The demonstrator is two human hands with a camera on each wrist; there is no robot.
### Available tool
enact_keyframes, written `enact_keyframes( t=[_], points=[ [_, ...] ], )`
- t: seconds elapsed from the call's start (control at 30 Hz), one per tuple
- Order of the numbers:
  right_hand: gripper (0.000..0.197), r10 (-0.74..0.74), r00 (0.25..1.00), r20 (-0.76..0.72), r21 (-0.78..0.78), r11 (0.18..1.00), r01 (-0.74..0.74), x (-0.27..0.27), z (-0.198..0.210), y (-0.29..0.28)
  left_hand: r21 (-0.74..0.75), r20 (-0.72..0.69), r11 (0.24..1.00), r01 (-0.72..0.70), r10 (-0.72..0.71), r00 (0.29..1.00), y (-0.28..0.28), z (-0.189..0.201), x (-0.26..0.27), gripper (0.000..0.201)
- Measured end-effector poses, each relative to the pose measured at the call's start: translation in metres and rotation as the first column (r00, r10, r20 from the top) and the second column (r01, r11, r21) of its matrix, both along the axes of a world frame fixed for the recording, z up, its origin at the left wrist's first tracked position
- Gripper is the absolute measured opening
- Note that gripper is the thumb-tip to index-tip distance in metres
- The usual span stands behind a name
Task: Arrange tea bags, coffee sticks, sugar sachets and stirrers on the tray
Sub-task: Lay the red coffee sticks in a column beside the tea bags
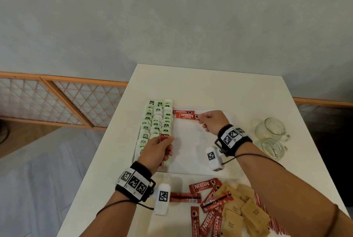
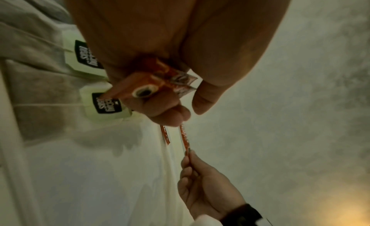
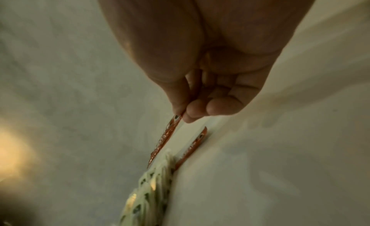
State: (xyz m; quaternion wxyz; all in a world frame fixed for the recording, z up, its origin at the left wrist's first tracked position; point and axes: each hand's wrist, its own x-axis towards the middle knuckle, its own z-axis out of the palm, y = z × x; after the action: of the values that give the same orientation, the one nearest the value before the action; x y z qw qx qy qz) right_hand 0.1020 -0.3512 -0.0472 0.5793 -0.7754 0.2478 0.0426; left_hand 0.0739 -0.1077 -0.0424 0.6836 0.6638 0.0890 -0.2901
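Head view: white tray (image 1: 193,164) on a white table (image 1: 210,87). Tea bags (image 1: 157,120) fill the tray's left part in three rows. Right hand (image 1: 213,122) pinches the right end of a coffee stick (image 1: 186,116) between thumb and forefinger; the stick lies level at the tray's far edge, just nearer than a second stick (image 1: 183,112) lying flat there. Left hand (image 1: 157,151) curls round a bunch of sticks (image 1: 162,138), their red ends poking up past the fingers, over the nearest tea bags. Nearer than both hands, off the tray: loose sticks (image 1: 205,187), brown sugar sachets (image 1: 239,215), red-striped stirrers (image 1: 265,210). Two glass cups (image 1: 271,129) stand right of the right wrist.

Left wrist view: left fingers (image 2: 166,112) wrap the bunch (image 2: 140,85); tea bag tags (image 2: 107,105) lie just beside the knuckles. Beyond the fingertips, the right hand (image 2: 208,190) holds its stick (image 2: 185,139) by the end.

Right wrist view: thumb and fingertips (image 3: 192,112) are closed narrow on the stick's end (image 3: 166,136). The flat stick (image 3: 193,147) lies beside it, apart; whether the held stick touches the tray is unclear. Tea bags (image 3: 150,186) lie beyond both.
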Motion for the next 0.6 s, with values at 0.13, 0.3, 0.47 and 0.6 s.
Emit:
enact_keyframes(
  t=[0.13,0.3,0.47,0.6],
  points=[
    [0.023,-0.007,0.991,-0.136,-0.013,1.0,0.005,0.02,-0.022,0.002,-0.026,-0.025,1.0,0.0,-0.001,1.0,0.0,0.0,0.0,0.022],
    [0.022,-0.063,0.979,-0.195,-0.041,0.998,0.056,0.038,-0.029,0.009,-0.029,-0.036,0.999,0.017,-0.018,0.999,0.001,-0.002,0.001,0.032],
    [0.023,-0.123,0.972,-0.202,-0.055,0.992,0.115,0.048,-0.033,0.014,-0.028,-0.038,0.999,0.022,-0.023,0.999,0.001,-0.004,0.001,0.034],
    [0.025,-0.14,0.968,-0.207,-0.069,0.989,0.128,0.051,-0.034,0.015,-0.018,-0.04,0.999,0.026,-0.027,0.999,0.0,-0.005,0.0,0.037]
  ],
)
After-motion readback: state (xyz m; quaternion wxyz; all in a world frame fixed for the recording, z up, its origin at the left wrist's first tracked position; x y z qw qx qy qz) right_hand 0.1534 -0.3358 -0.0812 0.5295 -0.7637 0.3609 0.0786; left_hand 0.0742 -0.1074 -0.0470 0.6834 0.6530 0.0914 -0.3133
